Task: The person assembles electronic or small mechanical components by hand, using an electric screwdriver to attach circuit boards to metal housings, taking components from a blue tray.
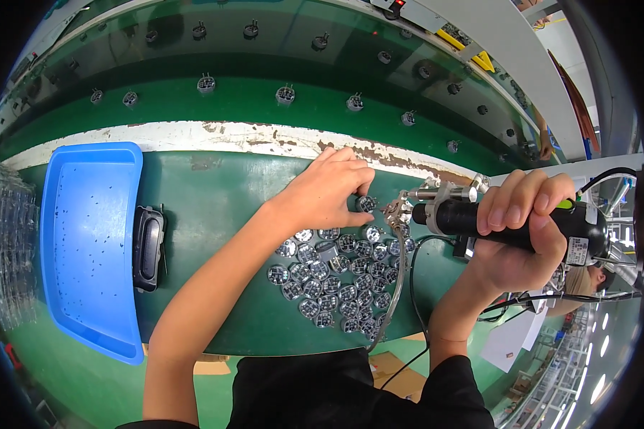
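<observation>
My right hand (522, 222) is wrapped round a black electric screwdriver (451, 217), held level with its metal tip end pointing left. A metal bracket and a thin clear hose are fixed at that tip. Between the thumb and fingers of my left hand (329, 189) is a small round electronic part (366, 204), silver-sided with a dark face. It sits just left of the screwdriver's tip; whether the two touch, I cannot tell. Below both hands, many similar round parts (330, 284) lie in a loose pile on the green worktop (215, 286).
An empty-looking blue tray (93, 250) with dark specks stands at the left, beside a black holder (149, 247) and stacked clear plastic trays (11, 236). Beyond a worn white rail (229, 136), a green conveyor belt (243, 93) carries spaced round parts. Cables hang at the right.
</observation>
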A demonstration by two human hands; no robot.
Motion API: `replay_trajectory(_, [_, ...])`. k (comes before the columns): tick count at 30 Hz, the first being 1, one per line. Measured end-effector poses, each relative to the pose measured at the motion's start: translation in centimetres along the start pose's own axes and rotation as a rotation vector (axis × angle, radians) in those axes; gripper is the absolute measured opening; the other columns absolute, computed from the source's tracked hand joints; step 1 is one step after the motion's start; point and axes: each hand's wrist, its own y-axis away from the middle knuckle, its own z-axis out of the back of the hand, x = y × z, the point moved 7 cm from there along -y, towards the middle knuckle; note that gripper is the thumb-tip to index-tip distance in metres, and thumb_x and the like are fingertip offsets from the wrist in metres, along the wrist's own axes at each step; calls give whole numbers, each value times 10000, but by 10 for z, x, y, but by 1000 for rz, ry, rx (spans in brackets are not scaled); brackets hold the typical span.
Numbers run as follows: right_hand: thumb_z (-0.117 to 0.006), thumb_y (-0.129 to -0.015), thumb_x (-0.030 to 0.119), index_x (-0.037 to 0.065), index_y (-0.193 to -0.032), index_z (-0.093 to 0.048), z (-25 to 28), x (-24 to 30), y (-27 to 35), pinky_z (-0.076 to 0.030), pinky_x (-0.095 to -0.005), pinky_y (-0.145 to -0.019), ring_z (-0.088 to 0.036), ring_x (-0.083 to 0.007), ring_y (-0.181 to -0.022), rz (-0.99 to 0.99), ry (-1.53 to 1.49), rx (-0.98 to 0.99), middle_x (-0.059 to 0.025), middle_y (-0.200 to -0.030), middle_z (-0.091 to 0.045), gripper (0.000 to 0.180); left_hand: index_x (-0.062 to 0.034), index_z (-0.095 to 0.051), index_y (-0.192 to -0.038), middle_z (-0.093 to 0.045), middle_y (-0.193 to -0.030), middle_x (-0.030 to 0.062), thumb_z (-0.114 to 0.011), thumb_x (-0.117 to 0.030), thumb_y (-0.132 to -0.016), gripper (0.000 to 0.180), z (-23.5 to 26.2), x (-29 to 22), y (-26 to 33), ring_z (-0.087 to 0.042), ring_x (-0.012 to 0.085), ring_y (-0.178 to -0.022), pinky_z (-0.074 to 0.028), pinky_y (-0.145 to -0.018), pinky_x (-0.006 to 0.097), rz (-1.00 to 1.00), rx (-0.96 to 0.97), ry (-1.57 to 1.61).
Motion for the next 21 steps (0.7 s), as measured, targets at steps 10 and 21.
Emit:
replay_trajectory(10, [-481,-866,48,-14,-966,-444,0,-9,1,-521,-325,-541,-531,-226,-617,-25,-17,-10,-148,-736,-530,123,-88,-527,-772,-577,-805,21,-834,-253,-685,360,0,4,5,-522,236,-931,-401,-865,375,31,22,-6])
replay_trajectory(21, [-499,-886,58,1,-956,-473,3,-22,-4,-462,-307,-510,-477,-167,-580,-99,-6,14,-93,-671,-491,94,-81,-534,-776,-560,-805,36,-824,-243,-703,340,3,0,2,-513,240,-917,-385,-854,376,33,38,5])
